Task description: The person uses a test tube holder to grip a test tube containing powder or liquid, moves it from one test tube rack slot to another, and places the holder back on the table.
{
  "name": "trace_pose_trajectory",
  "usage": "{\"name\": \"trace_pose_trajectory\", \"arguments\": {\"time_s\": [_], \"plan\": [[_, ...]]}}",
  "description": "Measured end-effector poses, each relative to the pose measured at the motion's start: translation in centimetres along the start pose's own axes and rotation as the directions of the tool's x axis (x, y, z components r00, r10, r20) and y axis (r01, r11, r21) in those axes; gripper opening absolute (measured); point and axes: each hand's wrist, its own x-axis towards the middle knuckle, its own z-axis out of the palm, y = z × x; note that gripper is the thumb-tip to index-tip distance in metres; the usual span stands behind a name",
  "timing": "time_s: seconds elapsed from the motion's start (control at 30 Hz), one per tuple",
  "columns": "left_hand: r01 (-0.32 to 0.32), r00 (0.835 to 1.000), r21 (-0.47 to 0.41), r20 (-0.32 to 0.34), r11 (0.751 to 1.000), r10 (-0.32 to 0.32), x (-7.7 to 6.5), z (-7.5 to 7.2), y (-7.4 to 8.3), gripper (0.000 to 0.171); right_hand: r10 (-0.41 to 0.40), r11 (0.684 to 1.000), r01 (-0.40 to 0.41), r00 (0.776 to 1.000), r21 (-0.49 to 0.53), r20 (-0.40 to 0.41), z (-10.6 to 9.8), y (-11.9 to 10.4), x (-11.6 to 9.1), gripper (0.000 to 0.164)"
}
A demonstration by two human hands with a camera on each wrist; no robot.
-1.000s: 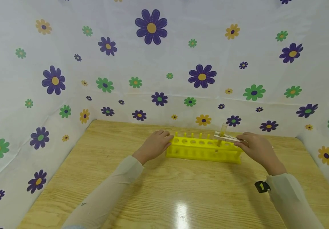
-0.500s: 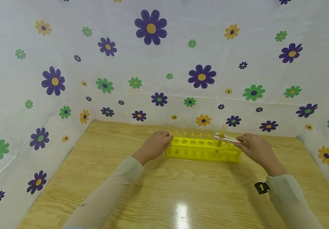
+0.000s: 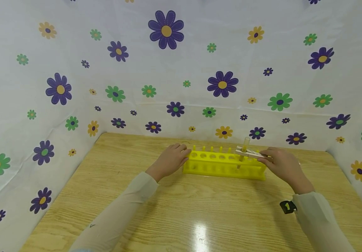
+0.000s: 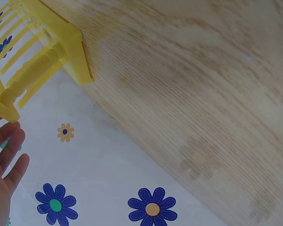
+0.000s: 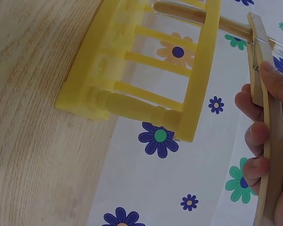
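A yellow test tube rack [image 3: 225,172] stands on the table. My left hand [image 3: 169,160] holds its left end by the top plate; in the left wrist view several fingers [image 4: 12,146] show beside that end, and the thumb is not visible there. With my right hand [image 3: 282,166] I grip a wooden test tube clamp [image 3: 252,153]. The clamp's jaws close round the upper part of a glass test tube [image 3: 246,142] with brownish liquid in it. This tube passes, slightly tilted, through a hole near the rack's right end. In the right wrist view its rounded bottom [image 5: 162,7] hangs above the rack's base.
The wood-grain table [image 3: 181,213] stretches in front of the rack. A white cloth [image 3: 187,66] printed with flowers walls the table at the back and on both sides. A black band [image 3: 288,206] marked 1 is on the right wrist.
The test tube and clamp sit very slightly lower in the rack than a second ago. Both hands keep nearly the same places and grips.
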Motion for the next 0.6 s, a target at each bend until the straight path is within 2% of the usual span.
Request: {"name": "trace_pose_trajectory", "arguments": {"time_s": [0.6], "plan": [[0.008,1.0,0.003,0.015,1.0,-0.008,-0.01,-0.23,0.13,0.025,-0.008,1.0,0.009,1.0,0.009,-0.005,0.39,0.0,-0.12,0.032]]}}
